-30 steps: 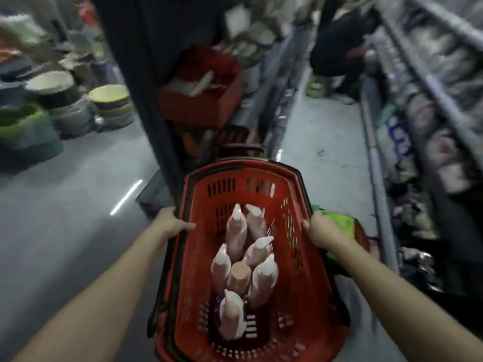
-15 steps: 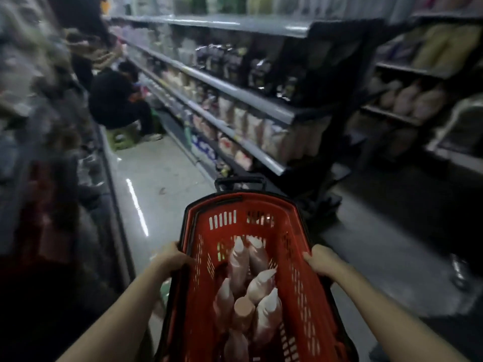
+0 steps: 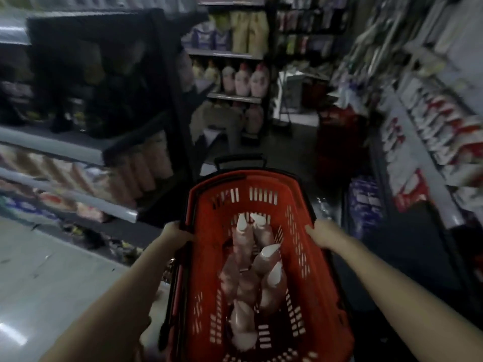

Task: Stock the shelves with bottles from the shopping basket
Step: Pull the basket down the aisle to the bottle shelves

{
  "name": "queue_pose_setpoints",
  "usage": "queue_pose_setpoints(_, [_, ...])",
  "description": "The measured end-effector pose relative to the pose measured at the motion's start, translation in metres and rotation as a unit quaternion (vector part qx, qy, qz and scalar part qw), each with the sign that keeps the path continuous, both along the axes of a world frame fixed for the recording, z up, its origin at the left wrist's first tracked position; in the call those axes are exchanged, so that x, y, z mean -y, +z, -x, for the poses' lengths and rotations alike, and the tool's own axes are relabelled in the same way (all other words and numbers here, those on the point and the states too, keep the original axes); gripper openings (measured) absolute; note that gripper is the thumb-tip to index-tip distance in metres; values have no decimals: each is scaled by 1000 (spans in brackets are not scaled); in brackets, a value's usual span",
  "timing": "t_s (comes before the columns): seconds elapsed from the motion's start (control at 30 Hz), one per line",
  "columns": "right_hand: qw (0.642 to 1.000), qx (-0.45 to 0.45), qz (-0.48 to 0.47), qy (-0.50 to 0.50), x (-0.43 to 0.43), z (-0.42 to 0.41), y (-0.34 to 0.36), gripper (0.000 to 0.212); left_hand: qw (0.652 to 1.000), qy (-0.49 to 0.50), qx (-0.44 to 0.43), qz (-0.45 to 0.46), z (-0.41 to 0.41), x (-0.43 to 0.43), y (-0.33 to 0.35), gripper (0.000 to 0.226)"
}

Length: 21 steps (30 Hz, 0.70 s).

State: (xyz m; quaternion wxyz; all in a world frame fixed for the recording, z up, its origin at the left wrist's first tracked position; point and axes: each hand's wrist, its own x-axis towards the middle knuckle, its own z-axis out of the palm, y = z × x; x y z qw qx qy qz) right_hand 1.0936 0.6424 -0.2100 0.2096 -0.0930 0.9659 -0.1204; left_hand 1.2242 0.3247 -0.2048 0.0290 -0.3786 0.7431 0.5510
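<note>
Basket (image 3: 317,296) turned right; left hand (image 3: 175,235), right hand (image 3: 323,234) gripping.

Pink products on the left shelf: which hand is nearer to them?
Left. The left hand grips the basket rim below those pink products; the right hand grips the opposite rim.

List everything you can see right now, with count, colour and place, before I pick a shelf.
shopping basket: one, red with black edging, centre, held out in front
bottles: about seven (blurred), pinkish with white caps, inside the basket
basket handle: one, black, far end of the basket
pink packs: a row, lower left shelf
jugs: about five, pink and pale yellow, back shelf
white-and-red packs: many, right shelves
blue packs: a stack, low right
left hand: grips the basket's left rim
right hand: grips the basket's right rim
</note>
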Motion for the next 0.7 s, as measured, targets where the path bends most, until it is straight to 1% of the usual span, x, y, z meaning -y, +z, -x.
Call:
queue_pose_setpoints(0.07, [1000, 2, -11, -27, -14, 38, 5, 47, 1000, -25, 1, -15, 57, -7, 1, 52])
queue_pose_setpoints(0.2, [996, 11, -47, -78, -34, 116, 12, 50, 996, -89, 29, -9, 173, -14, -2, 54])
queue_pose_setpoints(0.37, [988, 20, -56, -145, -56, 216, 4, 49, 980, -184, 74, -23, 319, -23, -7, 49])
queue_pose_setpoints(0.43, [984, 24, -52, -167, -62, 258, -1, 49, 973, -211, 83, -33, 379, -25, -12, 52])
queue_pose_setpoints(0.53, [979, 40, -40, -194, -70, 327, -8, 50, 969, -227, 89, -35, 463, -34, -15, 50])
queue_pose_setpoints(0.6, [977, 45, -36, -206, -71, 361, -10, 50, 968, -232, 85, -37, 500, -42, -11, 47])
queue_pose_setpoints(0.7, [975, 43, -39, -214, -71, 437, -22, 42, 969, -229, 81, -48, 578, -44, -21, 46])
